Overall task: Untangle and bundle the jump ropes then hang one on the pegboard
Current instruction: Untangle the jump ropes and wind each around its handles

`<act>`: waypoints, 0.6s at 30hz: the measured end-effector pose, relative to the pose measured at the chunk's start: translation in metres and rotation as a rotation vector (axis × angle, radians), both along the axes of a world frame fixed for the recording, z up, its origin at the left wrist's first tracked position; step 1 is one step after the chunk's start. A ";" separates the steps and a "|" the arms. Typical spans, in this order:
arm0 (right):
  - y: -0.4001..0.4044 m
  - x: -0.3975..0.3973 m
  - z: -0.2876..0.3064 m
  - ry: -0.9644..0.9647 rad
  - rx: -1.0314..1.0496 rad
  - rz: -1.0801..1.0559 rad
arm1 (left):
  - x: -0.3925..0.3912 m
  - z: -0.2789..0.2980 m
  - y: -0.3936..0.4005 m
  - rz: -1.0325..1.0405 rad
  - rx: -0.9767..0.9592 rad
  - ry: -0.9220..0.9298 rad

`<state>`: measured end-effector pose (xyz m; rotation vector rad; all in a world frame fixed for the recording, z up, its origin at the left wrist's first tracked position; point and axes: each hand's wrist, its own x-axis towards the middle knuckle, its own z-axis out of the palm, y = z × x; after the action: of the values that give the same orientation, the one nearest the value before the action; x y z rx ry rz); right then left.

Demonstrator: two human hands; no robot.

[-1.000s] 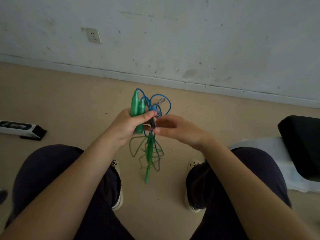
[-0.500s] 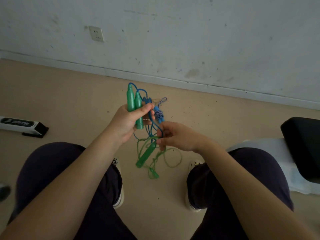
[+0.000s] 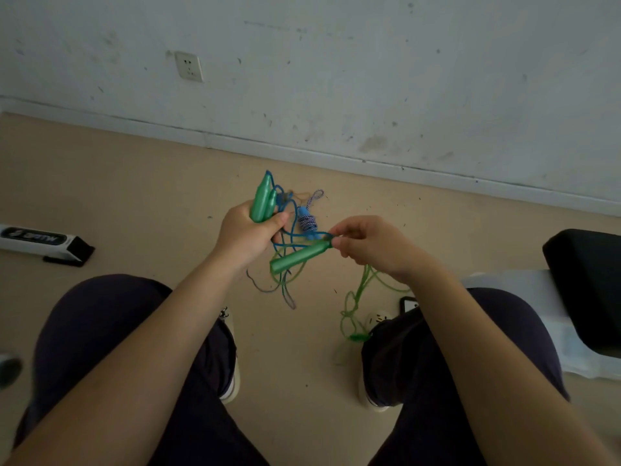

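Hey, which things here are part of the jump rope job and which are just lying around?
Part of the job:
two green plastic handles gripped by left hand
third green handle pinched by right hand
thin green cord
blue cord

Lying about:
white wall socket
white-and-black box
black cushion

Bare forearms, no sleeves. Left hand (image 3: 247, 235) and right hand (image 3: 373, 243) ungloved. Dark navy trousers (image 3: 100, 331). Light shoes (image 3: 232, 364) with dark trim below the trousers.
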<state>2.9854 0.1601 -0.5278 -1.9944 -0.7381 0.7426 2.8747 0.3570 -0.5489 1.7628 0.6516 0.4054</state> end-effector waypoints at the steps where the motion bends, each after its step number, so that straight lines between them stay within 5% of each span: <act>1: -0.001 0.000 0.000 -0.041 -0.046 0.013 | 0.000 0.000 0.000 0.006 0.010 -0.006; 6: -0.002 0.002 0.003 -0.085 -0.040 0.050 | -0.002 0.004 0.007 0.036 0.016 -0.054; 13: 0.004 -0.001 -0.001 -0.027 -0.013 0.006 | -0.006 0.003 -0.003 -0.232 -0.150 -0.074; 18: 0.008 -0.003 -0.001 0.003 0.009 -0.072 | -0.003 0.006 -0.006 -0.178 -0.146 -0.068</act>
<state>2.9821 0.1680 -0.5292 -2.0007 -0.6631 0.6980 2.8715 0.3506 -0.5427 1.6453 0.4598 0.2872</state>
